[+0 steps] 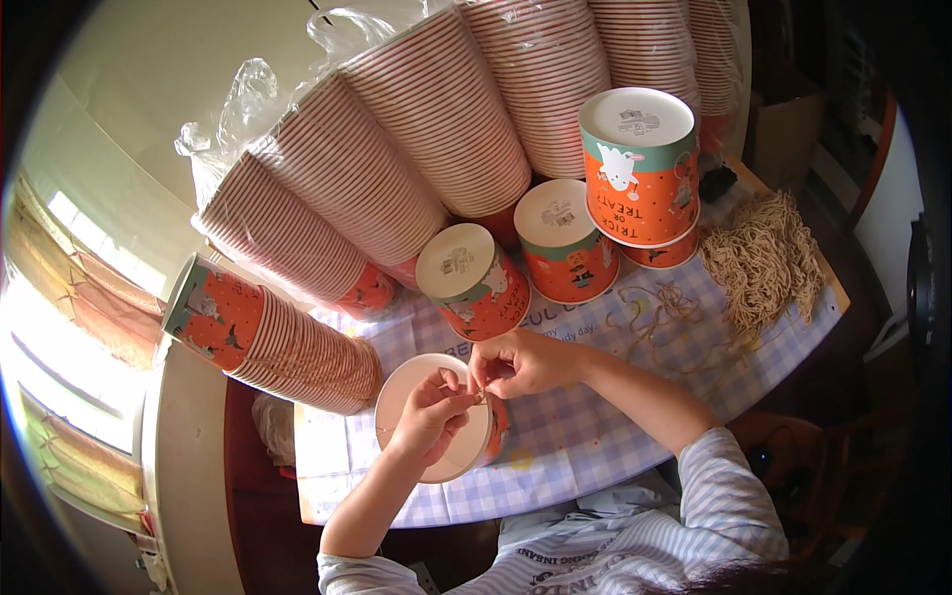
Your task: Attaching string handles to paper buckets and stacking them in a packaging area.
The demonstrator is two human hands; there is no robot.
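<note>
An orange paper bucket (401, 392) stands mouth up on the table, its pale inside facing me. My left hand (433, 416) reaches over its mouth, thumb and fingers pinched together near the right rim. My right hand (526, 362) meets it there from the right, its fingers also pinched. Between the fingertips shows a bit of thin beige cord (480, 397), partly hidden by the fingers. A short thin strand also shows at the bucket's left inner wall.
Upside-down orange-and-green buckets (458, 262) stand beyond my hands, some stacked (640, 164). A nested stack (297, 342) leans at left. Tall plastic-wrapped bucket stacks (436, 109) line the back. A beige cord heap (764, 260) and loose strands (669, 302) lie right on the checkered tablecloth (595, 426).
</note>
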